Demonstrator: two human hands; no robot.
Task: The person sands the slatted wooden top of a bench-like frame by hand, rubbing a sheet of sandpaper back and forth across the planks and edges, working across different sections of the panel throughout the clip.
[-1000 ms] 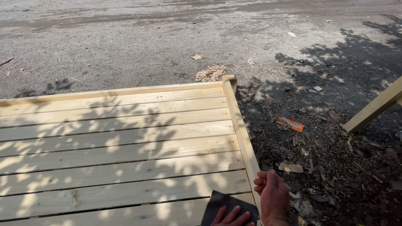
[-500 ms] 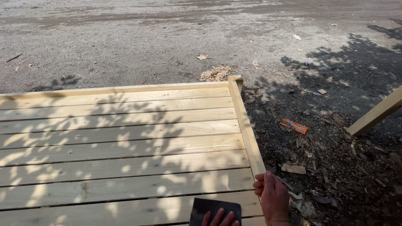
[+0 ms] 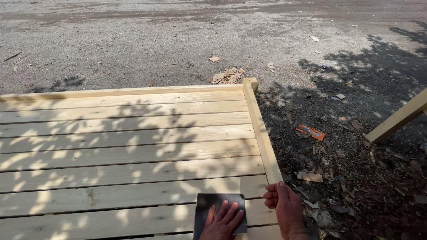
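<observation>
A dark sheet of sandpaper [image 3: 209,203] lies flat on a near plank of the pale wooden slatted deck [image 3: 133,151]. My left hand [image 3: 223,221] presses down on it with its fingers spread. My right hand [image 3: 284,205] is curled around the near end of the deck's raised side rail [image 3: 260,133], just right of the sheet. Both wrists are cut off by the bottom edge of the frame.
Gravel ground lies beyond the deck. To the right is dark soil strewn with wood chips, an orange flat scrap [image 3: 310,131] and a slanted wooden beam [image 3: 398,118]. A pile of wood shavings [image 3: 229,75] sits near the far corner post.
My left hand has pushed the sandpaper a little away from me along the plank, and the sheet now lies squarer. My right hand stays on the rail.
</observation>
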